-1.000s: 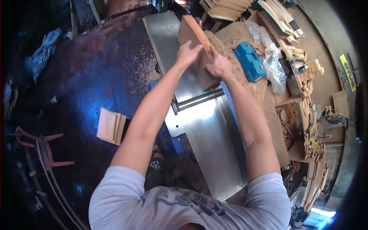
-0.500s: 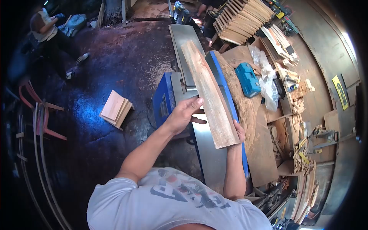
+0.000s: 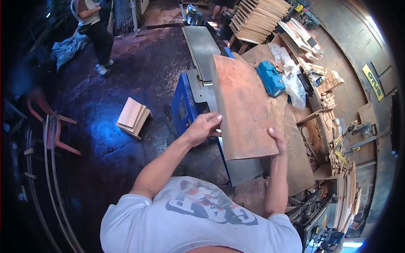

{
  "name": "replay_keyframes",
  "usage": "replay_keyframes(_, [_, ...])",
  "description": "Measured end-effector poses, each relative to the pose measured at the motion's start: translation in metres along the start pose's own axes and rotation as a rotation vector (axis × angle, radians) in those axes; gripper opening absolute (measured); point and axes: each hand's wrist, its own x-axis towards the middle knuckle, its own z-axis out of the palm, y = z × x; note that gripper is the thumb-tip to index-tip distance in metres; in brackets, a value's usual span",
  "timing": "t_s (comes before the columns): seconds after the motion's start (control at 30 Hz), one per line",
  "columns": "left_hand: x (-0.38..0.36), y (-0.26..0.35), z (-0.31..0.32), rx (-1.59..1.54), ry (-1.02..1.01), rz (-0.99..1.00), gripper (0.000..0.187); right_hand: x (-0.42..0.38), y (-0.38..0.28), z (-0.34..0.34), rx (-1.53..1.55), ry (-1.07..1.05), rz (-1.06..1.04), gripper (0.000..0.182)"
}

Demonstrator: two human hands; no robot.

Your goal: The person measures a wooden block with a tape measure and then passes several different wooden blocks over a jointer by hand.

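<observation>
Both hands hold a wooden board (image 3: 247, 109) with its broad reddish-brown face turned up toward me. My left hand (image 3: 203, 128) grips the board's left edge, thumb near the face and fingers partly hidden behind it. My right hand (image 3: 277, 142) is closed round the lower right edge with the thumb on the face; its other fingers are hidden underneath. Below the board is a blue-based jointer (image 3: 183, 103) with a long grey metal table (image 3: 201, 44), largely covered by the board.
Left of the machine, a small stack of boards (image 3: 131, 114) stands on the floor. A teal tool case (image 3: 271, 79) and plastic bags (image 3: 294, 84) lie on the right. Stacked slats (image 3: 259, 19) stand beyond. A person (image 3: 95, 33) is at the far left, near a red chair (image 3: 55, 130).
The board has been turned from showing its narrow side to showing its broad face. My right hand moved slightly right. The person at far left has moved rightward in view.
</observation>
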Motion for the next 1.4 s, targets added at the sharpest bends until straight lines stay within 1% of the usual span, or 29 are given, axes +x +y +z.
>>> replay_keyframes(0.03, [0.001,-0.013,-0.005,0.026,0.018,-0.047,0.06,-0.007,-0.019,0.007,-0.215,0.039,-0.074,0.075])
replay_keyframes(0.07, [0.007,-0.03,-0.007,0.174,0.168,-0.131,0.07,-0.017,-0.036,0.015,-0.441,0.06,-0.086,0.076])
replay_keyframes(0.1, [0.015,-0.055,-0.016,0.229,0.206,-0.131,0.077,-0.025,-0.053,0.024,-0.668,0.074,-0.099,0.078])
replay_keyframes(0.13, [0.021,-0.067,-0.016,0.278,0.2,-0.148,0.079,-0.024,-0.06,0.026,-0.895,0.077,-0.119,0.08])
replay_keyframes(0.17, [0.028,-0.073,-0.013,0.326,0.203,-0.161,0.082,-0.018,-0.058,0.013,-1.062,0.075,-0.181,0.08])
replay_keyframes(0.23, [0.049,-0.079,0.006,0.288,0.139,-0.198,0.093,-0.015,-0.044,-0.017,-1.389,0.074,-0.319,0.079])
replay_keyframes(0.3, [0.073,-0.064,0.033,0.2,0.067,-0.212,0.11,-0.018,-0.039,-0.007,-1.437,0.147,-0.071,0.078])
replay_keyframes(0.33, [0.096,-0.077,0.041,0.219,0.084,-0.19,0.119,-0.019,-0.041,-0.006,-1.465,0.193,0.049,0.077])
replay_keyframes(0.37, [0.118,-0.088,0.045,0.238,0.095,-0.166,0.129,-0.02,-0.034,-0.018,-1.487,0.176,-0.049,0.076])
replay_keyframes(0.43, [0.137,-0.074,0.064,0.277,0.039,-0.254,0.139,-0.021,-0.005,-0.057,-1.528,0.156,-0.231,0.073])
replay_keyframes(0.47, [0.167,-0.11,0.065,0.417,0.085,-0.174,0.144,-0.023,0.005,-0.07,-1.558,0.131,-0.351,0.072])
replay_keyframes(0.57, [0.185,-0.129,0.09,0.602,0.093,-0.11,0.143,-0.029,0.02,-0.107,-1.535,0.231,-0.288,0.074])
replay_keyframes(0.6, [0.189,-0.136,0.101,0.646,0.119,-0.145,0.144,-0.029,0.018,-0.1,-1.523,0.219,-0.257,0.074])
replay_keyframes(0.7, [0.191,-0.166,0.112,0.738,0.27,-0.029,0.144,-0.021,0.026,-0.097,-1.592,0.23,-0.241,0.073])
replay_keyframes(0.73, [0.191,-0.173,0.106,0.673,0.267,0.01,0.142,-0.017,0.027,-0.094,-1.612,0.235,-0.238,0.072])
replay_keyframes(0.77, [0.195,-0.181,0.103,0.672,0.284,0.029,0.14,-0.012,0.026,-0.089,-1.622,0.246,-0.219,0.072])
replay_keyframes(0.83, [0.204,-0.179,0.094,0.672,0.324,0.061,0.138,0.001,0.025,-0.082,-1.636,0.261,-0.179,0.071])
replay_keyframes(0.93, [0.217,-0.177,0.077,0.63,0.322,0.102,0.134,0.021,0.029,-0.081,-1.645,0.268,-0.16,0.071])
replay_keyframes(0.97, [0.224,-0.173,0.07,0.606,0.321,0.124,0.133,0.032,0.029,-0.079,-1.636,0.263,-0.168,0.071])
replay_keyframes(1.0, [0.228,-0.169,0.065,0.6,0.332,0.146,0.132,0.04,0.031,-0.078,-1.641,0.254,-0.229,0.071])
replay_keyframes(1.1, [0.238,-0.157,0.051,0.564,0.314,0.104,0.132,0.06,0.031,-0.075,-1.647,0.241,-0.282,0.072])
replay_keyframes(1.2, [0.246,-0.146,0.041,0.606,0.33,0.145,0.131,0.076,0.032,-0.073,-1.673,0.228,-0.289,0.072])
replay_keyframes(1.4, [0.257,-0.127,0.028,0.569,0.326,0.095,0.131,0.099,0.029,-0.064,-1.667,0.211,-0.289,0.071])
